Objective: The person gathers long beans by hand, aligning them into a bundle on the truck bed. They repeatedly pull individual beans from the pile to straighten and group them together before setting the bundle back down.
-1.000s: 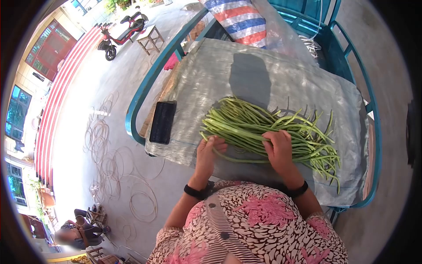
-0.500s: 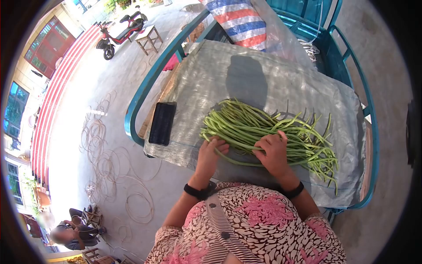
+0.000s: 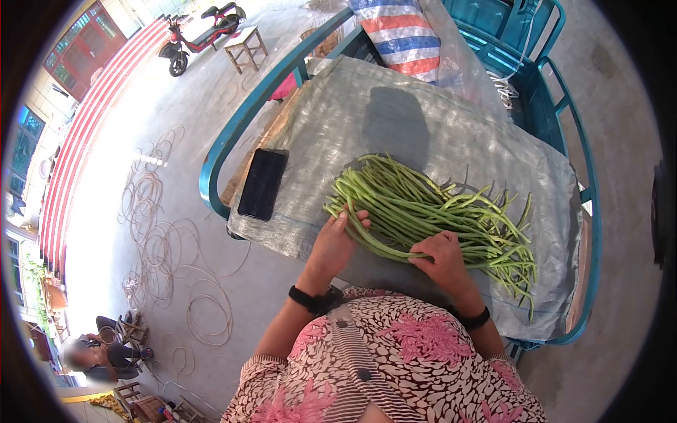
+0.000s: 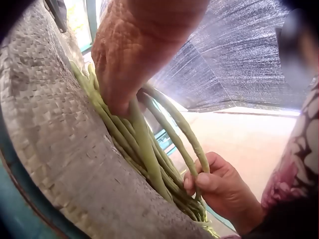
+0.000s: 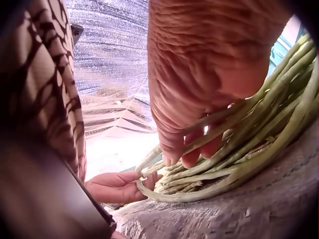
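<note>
A pile of long green beans lies across a grey woven sheet in the head view. At the pile's left end, my left hand grips the ends of a few beans between thumb and fingers. My right hand pinches the same beans farther along, at the near edge of the pile. In the left wrist view two beans arch between the left hand and the right hand. The right wrist view shows the right hand's fingers bent over beans.
A black phone lies on the sheet's left side. Blue cart rails run along both sides, with a striped bag at the far end. A seated person, coiled lines and a scooter are on the ground at left.
My right hand has moved nearer my body, off the middle of the pile. My left hand has risen slightly, and the gripped beans now stand apart along the pile's near edge.
</note>
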{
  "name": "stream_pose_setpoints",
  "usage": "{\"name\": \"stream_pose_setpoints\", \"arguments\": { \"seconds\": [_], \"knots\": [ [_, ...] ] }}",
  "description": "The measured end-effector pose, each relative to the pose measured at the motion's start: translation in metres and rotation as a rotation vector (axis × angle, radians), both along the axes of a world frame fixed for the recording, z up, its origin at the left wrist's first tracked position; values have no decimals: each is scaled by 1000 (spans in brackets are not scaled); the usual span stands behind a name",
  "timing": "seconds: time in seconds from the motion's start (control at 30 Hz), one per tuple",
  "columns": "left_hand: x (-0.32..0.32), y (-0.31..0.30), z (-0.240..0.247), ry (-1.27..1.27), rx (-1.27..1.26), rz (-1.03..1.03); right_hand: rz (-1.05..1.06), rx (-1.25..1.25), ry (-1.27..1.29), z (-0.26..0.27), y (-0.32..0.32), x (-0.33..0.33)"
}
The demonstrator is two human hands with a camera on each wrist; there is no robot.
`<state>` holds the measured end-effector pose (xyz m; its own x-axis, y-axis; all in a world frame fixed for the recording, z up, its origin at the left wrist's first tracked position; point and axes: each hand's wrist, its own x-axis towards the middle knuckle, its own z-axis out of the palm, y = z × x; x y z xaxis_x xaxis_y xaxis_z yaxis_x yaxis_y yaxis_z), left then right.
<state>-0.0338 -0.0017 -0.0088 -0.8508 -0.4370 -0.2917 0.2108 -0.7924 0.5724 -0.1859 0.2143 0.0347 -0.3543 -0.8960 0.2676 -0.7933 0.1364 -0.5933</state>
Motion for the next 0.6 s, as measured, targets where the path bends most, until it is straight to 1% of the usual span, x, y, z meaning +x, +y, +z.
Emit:
{"name": "stream_pose_setpoints", "arguments": {
  "seconds": [0.13,0.17,0.23,0.3,0.4,0.5,0.6],
  "knots": [
    [3,-5,-11,125,45,-39,-51,-31,61,-2,-3,4],
    [4,-4,-12,114,56,-37,-59,-24,66,-3,-4,4],
    [5,0,4,91,77,-33,-63,-23,73,-3,-4,5],
    [5,6,23,123,76,-21,-60,-35,80,-2,-4,5],
    [3,10,23,193,92,-28,-87,27,199,1,4,4],
    [6,6,17,234,86,-34,-204,0,283,-3,21,-11],
    [10,2,11,236,75,-19,-414,-33,425,-8,46,-33]
  ]
}}
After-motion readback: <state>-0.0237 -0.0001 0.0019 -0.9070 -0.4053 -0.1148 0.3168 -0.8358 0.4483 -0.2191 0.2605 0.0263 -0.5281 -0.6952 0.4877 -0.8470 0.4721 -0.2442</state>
